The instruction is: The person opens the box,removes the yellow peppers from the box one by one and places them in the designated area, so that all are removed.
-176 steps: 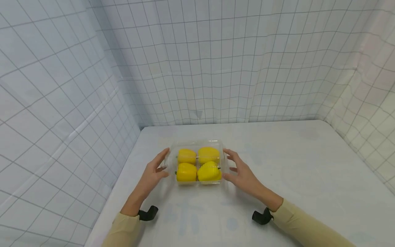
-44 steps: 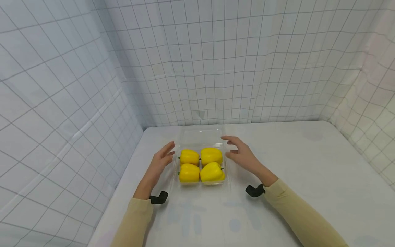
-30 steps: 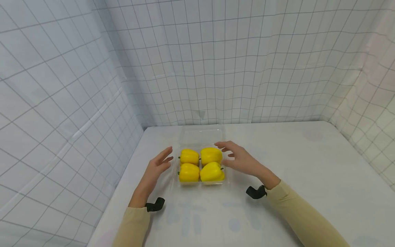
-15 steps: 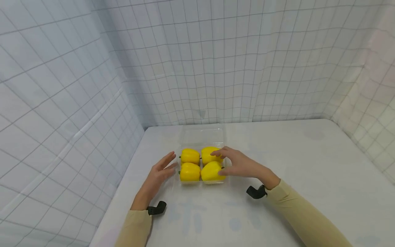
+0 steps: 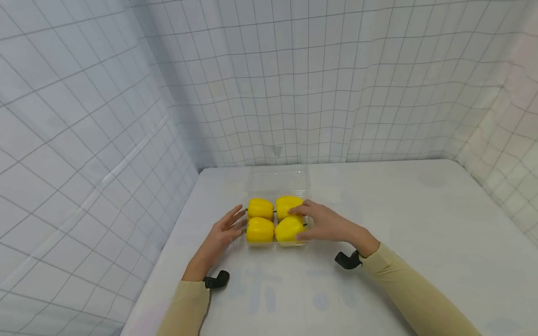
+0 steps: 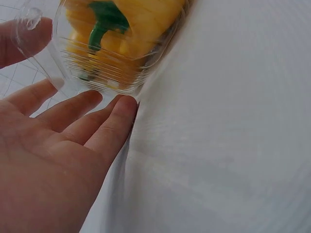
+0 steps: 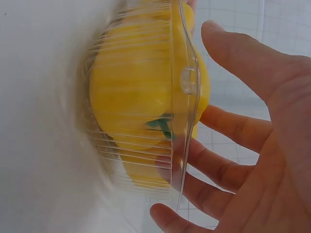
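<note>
Several yellow bell peppers, among them the front right bell pepper [image 5: 290,229] and the back left one [image 5: 260,208], lie in two rows in a clear plastic clamshell box [image 7: 177,165]. Its lid [image 5: 278,181] is folded back behind it. My right hand [image 5: 325,223] is over the box's right side, thumb and fingers spread about the front right bell pepper. In the right wrist view the fingers reach past the rim to the pepper and the thumb is raised beside it. My left hand [image 5: 220,235] has extended fingertips right at the box's left wall, where a green stem [image 6: 99,31] shows through the plastic.
The box stands on a white-covered table [image 5: 399,205] towards its left half. Grid-patterned white curtains [image 5: 269,93] hang behind and on both sides. A black wrist strap piece [image 5: 217,279] shows at the left wrist, with another black piece [image 5: 348,260] at the right.
The lid, over the peppers at first, is now folded back. My right hand has moved from beside the box to over the right-hand peppers. My left hand has come up to the left wall.
</note>
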`<action>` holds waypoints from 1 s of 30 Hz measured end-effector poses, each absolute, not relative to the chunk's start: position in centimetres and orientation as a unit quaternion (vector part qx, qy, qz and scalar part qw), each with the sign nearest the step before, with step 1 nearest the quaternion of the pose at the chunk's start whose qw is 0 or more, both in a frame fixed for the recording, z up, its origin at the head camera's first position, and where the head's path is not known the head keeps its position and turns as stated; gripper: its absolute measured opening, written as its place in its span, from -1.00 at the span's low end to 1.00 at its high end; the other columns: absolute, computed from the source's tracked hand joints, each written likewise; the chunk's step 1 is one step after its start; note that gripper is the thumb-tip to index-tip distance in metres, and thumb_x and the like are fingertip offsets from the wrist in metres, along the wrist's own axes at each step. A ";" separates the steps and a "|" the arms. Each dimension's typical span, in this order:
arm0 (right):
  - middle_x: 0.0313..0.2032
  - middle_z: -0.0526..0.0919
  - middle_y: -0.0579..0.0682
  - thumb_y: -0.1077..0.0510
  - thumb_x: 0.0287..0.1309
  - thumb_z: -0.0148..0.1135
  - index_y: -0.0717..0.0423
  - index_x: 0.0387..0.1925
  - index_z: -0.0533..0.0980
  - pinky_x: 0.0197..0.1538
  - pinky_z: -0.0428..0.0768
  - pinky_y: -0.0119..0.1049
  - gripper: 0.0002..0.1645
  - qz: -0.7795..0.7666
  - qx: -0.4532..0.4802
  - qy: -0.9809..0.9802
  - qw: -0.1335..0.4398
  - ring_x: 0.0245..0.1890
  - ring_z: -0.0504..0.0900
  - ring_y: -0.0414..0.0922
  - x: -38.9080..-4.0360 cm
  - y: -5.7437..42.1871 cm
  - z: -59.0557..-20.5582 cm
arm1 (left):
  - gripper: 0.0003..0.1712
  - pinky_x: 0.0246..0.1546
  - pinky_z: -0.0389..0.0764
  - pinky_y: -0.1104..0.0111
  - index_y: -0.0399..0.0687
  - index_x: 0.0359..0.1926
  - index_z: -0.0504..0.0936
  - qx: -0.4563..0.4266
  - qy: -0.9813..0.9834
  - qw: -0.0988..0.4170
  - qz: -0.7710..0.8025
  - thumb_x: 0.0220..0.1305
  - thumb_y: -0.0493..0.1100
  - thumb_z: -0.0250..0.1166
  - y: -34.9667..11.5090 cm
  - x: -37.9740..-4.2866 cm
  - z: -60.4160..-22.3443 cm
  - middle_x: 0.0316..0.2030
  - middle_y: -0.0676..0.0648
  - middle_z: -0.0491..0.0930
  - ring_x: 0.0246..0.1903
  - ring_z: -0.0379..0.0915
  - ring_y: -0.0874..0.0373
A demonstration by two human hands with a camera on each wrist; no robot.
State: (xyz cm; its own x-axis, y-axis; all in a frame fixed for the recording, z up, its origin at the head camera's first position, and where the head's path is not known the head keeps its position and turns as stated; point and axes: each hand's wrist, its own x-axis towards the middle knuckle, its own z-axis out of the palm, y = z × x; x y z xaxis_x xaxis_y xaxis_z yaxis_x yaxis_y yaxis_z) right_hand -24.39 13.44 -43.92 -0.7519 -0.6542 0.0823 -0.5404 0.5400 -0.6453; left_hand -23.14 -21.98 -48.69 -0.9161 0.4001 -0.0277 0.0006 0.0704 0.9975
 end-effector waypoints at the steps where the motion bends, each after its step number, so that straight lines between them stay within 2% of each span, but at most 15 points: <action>1: 0.06 0.49 -0.14 -0.23 0.06 0.50 -0.07 0.33 0.48 0.09 0.53 -0.15 -0.17 -0.334 -0.339 0.875 0.084 0.02 0.53 -0.09 -24.4 13.4 -43.9 | -0.20 0.41 0.17 -0.05 0.22 0.61 0.00 0.141 0.717 0.150 0.666 0.51 -0.18 0.14 -22.0 -23.2 -48.7 0.54 -0.02 0.06 0.47 0.09 -0.04; 6: 0.00 0.48 -0.10 -0.28 0.02 0.50 -0.05 0.32 0.49 0.02 0.54 -0.17 -0.14 -0.315 -0.333 0.885 0.076 -0.04 0.53 -0.05 -24.5 13.3 -44.0 | -0.20 0.40 0.21 -0.04 0.26 0.61 0.01 0.145 0.726 0.152 0.655 0.51 -0.14 0.15 -22.1 -23.4 -48.6 0.54 0.00 0.07 0.47 0.09 -0.03; 14: -0.01 0.48 -0.06 -0.21 0.04 0.52 0.03 0.31 0.48 -0.01 0.54 -0.15 -0.15 -0.317 -0.343 0.881 0.079 -0.07 0.52 -0.04 -24.4 13.2 -43.9 | -0.21 0.39 0.23 -0.02 0.23 0.61 0.00 0.149 0.727 0.151 0.653 0.51 -0.16 0.14 -22.2 -23.3 -48.7 0.54 -0.03 0.05 0.47 0.10 -0.05; 21: -0.02 0.48 -0.10 -0.11 0.04 0.56 0.06 0.25 0.52 -0.03 0.56 -0.17 -0.24 -0.310 -0.335 0.887 0.071 -0.06 0.56 -0.04 -24.4 13.0 -44.0 | -0.22 0.40 0.21 -0.05 0.22 0.61 0.01 0.144 0.728 0.154 0.652 0.51 -0.19 0.12 -22.1 -23.1 -48.6 0.54 -0.01 0.06 0.47 0.10 -0.05; 30: 0.03 0.47 -0.17 -0.13 0.04 0.55 0.00 0.23 0.52 0.01 0.55 -0.22 -0.26 -0.293 -0.329 0.895 0.070 -0.05 0.56 -0.06 -24.6 13.0 -44.1 | -0.22 0.40 0.20 -0.05 0.21 0.61 0.03 0.139 0.730 0.152 0.651 0.50 -0.20 0.12 -22.0 -23.0 -48.5 0.54 -0.02 0.05 0.47 0.09 -0.05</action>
State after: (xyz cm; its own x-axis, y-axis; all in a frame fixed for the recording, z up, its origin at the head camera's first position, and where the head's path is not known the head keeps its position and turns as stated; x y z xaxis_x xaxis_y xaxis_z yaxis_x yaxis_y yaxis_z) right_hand -24.58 12.96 -44.10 -0.7733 -0.6303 0.0683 -0.5485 0.6111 -0.5706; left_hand -22.97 -22.04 -48.46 -0.9148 0.4018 -0.0409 0.0054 0.1134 0.9935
